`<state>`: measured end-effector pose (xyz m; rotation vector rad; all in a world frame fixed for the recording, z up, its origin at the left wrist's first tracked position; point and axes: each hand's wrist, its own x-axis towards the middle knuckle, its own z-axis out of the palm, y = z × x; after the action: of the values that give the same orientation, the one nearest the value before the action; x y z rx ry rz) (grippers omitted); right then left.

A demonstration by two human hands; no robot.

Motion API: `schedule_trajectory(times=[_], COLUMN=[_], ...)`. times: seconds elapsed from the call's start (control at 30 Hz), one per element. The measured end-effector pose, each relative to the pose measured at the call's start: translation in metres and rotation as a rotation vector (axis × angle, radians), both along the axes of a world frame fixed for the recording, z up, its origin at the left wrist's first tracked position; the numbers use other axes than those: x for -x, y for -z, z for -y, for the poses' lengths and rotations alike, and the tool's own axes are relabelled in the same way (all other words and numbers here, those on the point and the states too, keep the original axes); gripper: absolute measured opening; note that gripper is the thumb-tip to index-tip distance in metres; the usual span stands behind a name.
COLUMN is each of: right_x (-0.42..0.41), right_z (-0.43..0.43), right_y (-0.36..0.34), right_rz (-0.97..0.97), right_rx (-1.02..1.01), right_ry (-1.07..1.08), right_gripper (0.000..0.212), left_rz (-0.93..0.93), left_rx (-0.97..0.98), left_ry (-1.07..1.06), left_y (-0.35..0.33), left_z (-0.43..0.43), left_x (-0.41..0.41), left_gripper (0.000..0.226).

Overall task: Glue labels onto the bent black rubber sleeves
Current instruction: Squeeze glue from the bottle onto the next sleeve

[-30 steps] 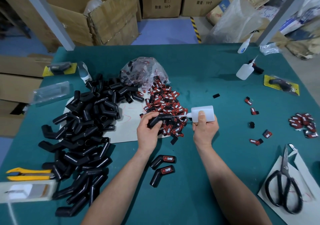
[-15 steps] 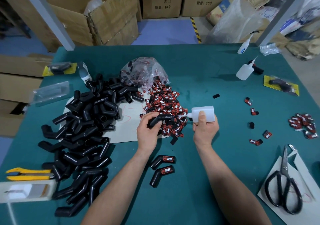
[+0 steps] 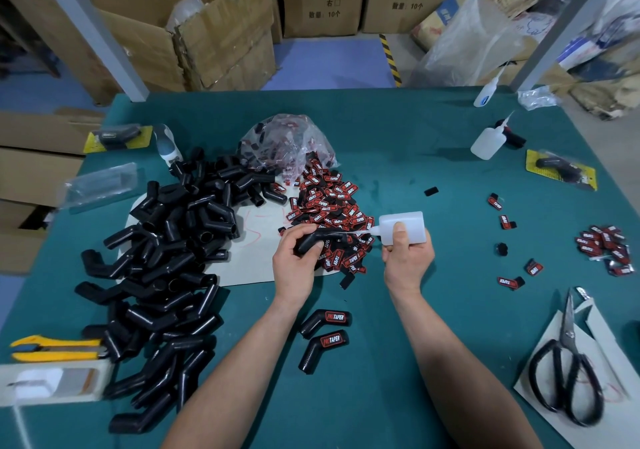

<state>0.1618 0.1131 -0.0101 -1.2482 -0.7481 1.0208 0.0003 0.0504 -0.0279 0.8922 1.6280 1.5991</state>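
sleeve: I've got the bent black sleeve (image 3: 310,243) in the left hand (image 3: 294,265), fingers curled round it, just over the label pile (image 3: 329,203)
glue: right hand (image 3: 408,261) grips the glue bottle (image 3: 410,223), nozzle tip at the sleeve's free end
vs half a second back: nothing really budges, both hands same spot

On the table (image 3: 415,158), the sleeve heap (image 3: 166,258) filled the left side, partly on a sheet (image 3: 256,265). Just right of it sat the label pile (image 3: 329,206), with a bag (image 3: 287,140) at its far edge. Over the pile's near edge the left hand (image 3: 294,265) held a sleeve (image 3: 311,242). To its right, the right hand (image 3: 408,258) held a glue bottle (image 3: 403,229). Two labelled sleeves (image 3: 325,320) lay nearer, between the forearms. Scissors (image 3: 564,369) lay on paper (image 3: 609,355) at the near right, and a knife (image 3: 55,348) at the near left.
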Motion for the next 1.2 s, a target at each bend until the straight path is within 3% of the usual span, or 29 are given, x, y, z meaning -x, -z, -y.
schedule_trajectory(times=[0.27,0.63,0.9,1.2], right_x=[0.0022,0.0006,-0.0010,-0.0009], right_z=[0.0016,0.0007,-0.0004,-0.0020], right_y=[-0.0001,-0.0008,-0.0001,0.0018], right_rz=[-0.008,-0.013,0.000,-0.007], right_rx=[0.001,0.003,-0.008,-0.002], right_ry=[-0.022,-0.004,0.018,0.010], right_gripper=[0.032,0.033,0.015,0.030], left_rz=[0.021,0.048,0.089,0.098], left_rx=[-0.008,0.016,0.033,0.035], left_ry=[-0.016,-0.021,-0.041,-0.037], left_y=[0.0006,0.0006,-0.0010,-0.0035], left_z=[-0.0005,-0.0006,0.0002,0.0017], left_x=[-0.0010,-0.0010,-0.0011,-0.0024], left_gripper=[0.054,0.049,0.046,0.039])
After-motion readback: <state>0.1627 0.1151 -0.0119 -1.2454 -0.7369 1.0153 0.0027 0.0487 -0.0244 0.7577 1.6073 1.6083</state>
